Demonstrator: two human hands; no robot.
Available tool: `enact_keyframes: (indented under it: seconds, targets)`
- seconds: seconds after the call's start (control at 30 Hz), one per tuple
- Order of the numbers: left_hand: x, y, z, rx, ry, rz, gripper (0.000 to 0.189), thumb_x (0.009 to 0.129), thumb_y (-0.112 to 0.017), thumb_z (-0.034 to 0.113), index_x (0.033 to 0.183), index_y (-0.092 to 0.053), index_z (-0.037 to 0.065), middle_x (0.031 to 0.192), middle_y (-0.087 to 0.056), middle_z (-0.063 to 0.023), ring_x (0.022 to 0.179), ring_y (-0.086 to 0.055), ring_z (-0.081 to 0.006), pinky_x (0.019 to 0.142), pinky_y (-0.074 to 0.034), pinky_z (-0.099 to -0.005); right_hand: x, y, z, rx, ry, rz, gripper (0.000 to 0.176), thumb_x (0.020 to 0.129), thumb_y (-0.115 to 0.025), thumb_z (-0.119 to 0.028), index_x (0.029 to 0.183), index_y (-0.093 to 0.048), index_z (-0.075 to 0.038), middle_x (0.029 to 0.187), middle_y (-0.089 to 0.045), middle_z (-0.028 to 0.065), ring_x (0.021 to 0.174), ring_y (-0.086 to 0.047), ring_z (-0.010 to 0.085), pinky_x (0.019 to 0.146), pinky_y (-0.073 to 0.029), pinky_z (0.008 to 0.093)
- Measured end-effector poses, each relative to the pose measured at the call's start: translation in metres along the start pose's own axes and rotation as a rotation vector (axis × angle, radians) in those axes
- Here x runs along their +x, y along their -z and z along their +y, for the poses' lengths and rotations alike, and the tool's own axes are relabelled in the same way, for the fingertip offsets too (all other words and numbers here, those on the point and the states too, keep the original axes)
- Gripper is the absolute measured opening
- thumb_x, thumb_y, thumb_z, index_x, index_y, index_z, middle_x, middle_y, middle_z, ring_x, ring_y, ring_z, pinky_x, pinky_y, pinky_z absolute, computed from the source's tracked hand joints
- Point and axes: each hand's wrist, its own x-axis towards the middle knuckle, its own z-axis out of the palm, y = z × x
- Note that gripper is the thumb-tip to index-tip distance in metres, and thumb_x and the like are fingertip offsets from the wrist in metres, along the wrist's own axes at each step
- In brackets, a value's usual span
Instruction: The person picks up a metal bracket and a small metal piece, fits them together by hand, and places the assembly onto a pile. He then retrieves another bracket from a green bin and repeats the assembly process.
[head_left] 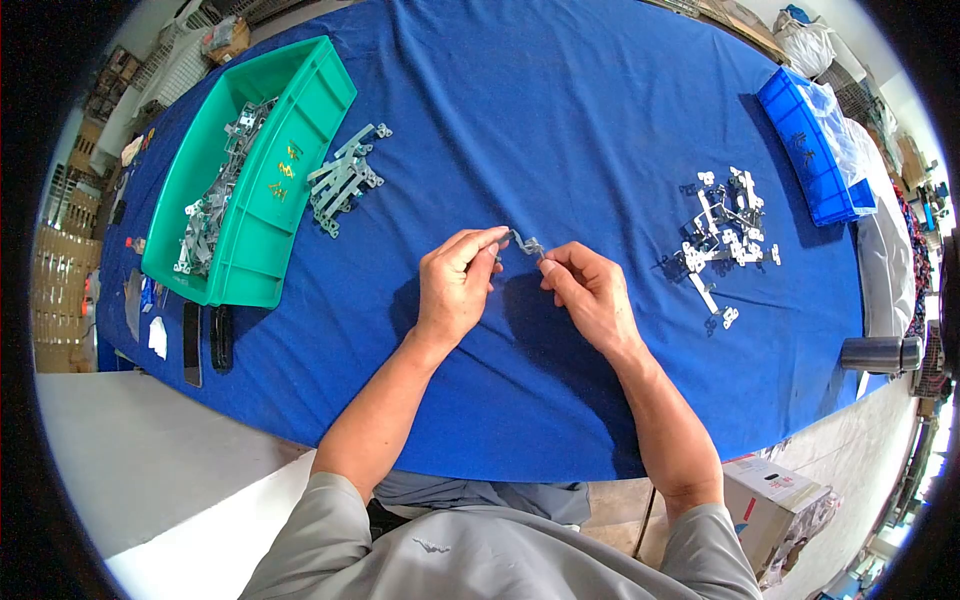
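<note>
Between my two hands, above the blue cloth, is a small bent metal bracket [528, 243]. My left hand [458, 280] pinches its left end between thumb and fingers. The fingertips of my right hand [590, 290] close on its right side; whether they also hold a smaller part there is too small to tell. Left of my hands lies a pile of flat metal brackets [343, 182]. To the right, a looser heap of metal brackets [722, 228] is spread on the cloth.
A green bin [262, 235] holding many metal parts stands at the left. At the far right are a blue bin [822, 190] with clear plastic and a metal cup [880, 354] lying near the edge. Blue cloth [560, 400] covers the table. A cardboard box [765, 500] sits below right.
</note>
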Motion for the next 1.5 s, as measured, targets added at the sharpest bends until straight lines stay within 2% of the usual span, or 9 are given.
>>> enact_keyframes:
  seconds: [0.13, 0.43, 0.67, 0.83, 0.93, 0.97, 1.03, 1.13, 1.5]
  targets:
    - [0.000, 0.001, 0.003, 0.032, -0.008, -0.006, 0.022, 0.101, -0.061, 0.002, 0.117, -0.075, 0.001, 0.104, -0.076, -0.0090, 0.078, -0.071, -0.0107, 0.058, -0.056, -0.0229, 0.001, -0.001, 0.005, -0.031, 0.023, 0.018, 0.020, 0.101, -0.067, -0.019, 0.100, -0.070, 0.001, 0.074, -0.070, 0.0048, 0.064, -0.062, 0.0083, 0.057, -0.049, 0.0280]
    - [0.003, 0.002, 0.000, 0.162, -0.341, -0.026, 0.022, 0.093, -0.064, -0.005, 0.111, -0.076, 0.000, 0.109, -0.076, -0.0156, 0.100, -0.074, -0.0254, 0.089, -0.058, -0.0348, 0.002, 0.003, 0.004, 0.147, -0.053, 0.005, 0.016, 0.101, -0.066, -0.015, 0.107, -0.068, 0.000, 0.080, -0.066, 0.0020, 0.066, -0.061, 0.0091, 0.059, -0.052, 0.0274]
    - [0.003, 0.002, 0.005, 0.178, -0.405, -0.070, 0.021, 0.091, -0.065, -0.007, 0.107, -0.076, 0.001, 0.108, -0.076, -0.0145, 0.100, -0.074, -0.0281, 0.087, -0.059, -0.0360, 0.006, 0.013, -0.003, 0.372, -0.130, -0.111, 0.016, 0.105, -0.061, -0.014, 0.110, -0.068, 0.000, 0.086, -0.065, 0.0023, 0.075, -0.060, 0.0075, 0.063, -0.052, 0.0246]
    - [0.003, 0.001, 0.003, 0.161, -0.419, -0.121, 0.024, 0.090, -0.066, -0.007, 0.110, -0.076, 0.001, 0.107, -0.076, -0.0151, 0.099, -0.074, -0.0273, 0.087, -0.059, -0.0359, 0.006, 0.009, 0.007, 0.320, -0.055, 0.006, 0.020, 0.105, -0.062, -0.019, 0.109, -0.069, -0.001, 0.082, -0.065, 0.0020, 0.070, -0.059, 0.0071, 0.056, -0.048, 0.0250]
    - [0.003, 0.001, -0.004, 0.188, -0.360, -0.073, 0.024, 0.094, -0.064, -0.004, 0.115, -0.076, 0.001, 0.107, -0.076, -0.0136, 0.091, -0.074, -0.0213, 0.078, -0.060, -0.0315, 0.005, 0.003, 0.003, 0.410, -0.034, 0.096, 0.021, 0.105, -0.063, -0.021, 0.106, -0.069, -0.001, 0.080, -0.065, 0.0012, 0.067, -0.058, 0.0064, 0.055, -0.047, 0.0244]
    - [0.002, 0.001, -0.004, 0.118, -0.194, -0.053, 0.024, 0.096, -0.064, -0.002, 0.117, -0.076, 0.001, 0.107, -0.076, -0.0129, 0.088, -0.074, -0.0189, 0.074, -0.059, -0.0294, 0.005, 0.002, 0.001, 0.445, -0.032, 0.121, 0.021, 0.105, -0.064, -0.022, 0.105, -0.069, -0.001, 0.080, -0.065, 0.0009, 0.065, -0.057, 0.0062, 0.054, -0.046, 0.0242]
    - [0.001, 0.002, 0.000, -0.023, 0.138, -0.014, 0.024, 0.099, -0.062, 0.001, 0.120, -0.075, 0.000, 0.108, -0.076, -0.0113, 0.083, -0.072, -0.0141, 0.066, -0.058, -0.0252, 0.003, 0.004, -0.002, 0.279, -0.070, 0.045, 0.021, 0.104, -0.064, -0.022, 0.105, -0.069, -0.001, 0.079, -0.065, 0.0007, 0.065, -0.057, 0.0062, 0.054, -0.045, 0.0245]
    - [0.001, 0.002, -0.004, -0.102, 0.151, -0.010, 0.024, 0.103, -0.061, 0.005, 0.122, -0.074, 0.000, 0.108, -0.076, -0.0095, 0.079, -0.070, -0.0100, 0.059, -0.055, -0.0209, 0.002, 0.005, 0.001, 0.112, -0.043, -0.007, 0.023, 0.103, -0.065, -0.022, 0.103, -0.070, 0.000, 0.077, -0.067, 0.0014, 0.065, -0.058, 0.0065, 0.056, -0.046, 0.0261]
    - [0.000, 0.001, -0.001, -0.099, 0.083, -0.042, 0.023, 0.101, -0.062, 0.003, 0.120, -0.075, 0.001, 0.110, -0.076, -0.0100, 0.080, -0.070, -0.0106, 0.060, -0.056, -0.0224, 0.002, 0.004, 0.000, -0.023, -0.023, 0.006, 0.024, 0.102, -0.066, -0.023, 0.103, -0.070, 0.000, 0.074, -0.068, 0.0033, 0.064, -0.060, 0.0077, 0.057, -0.047, 0.0274]
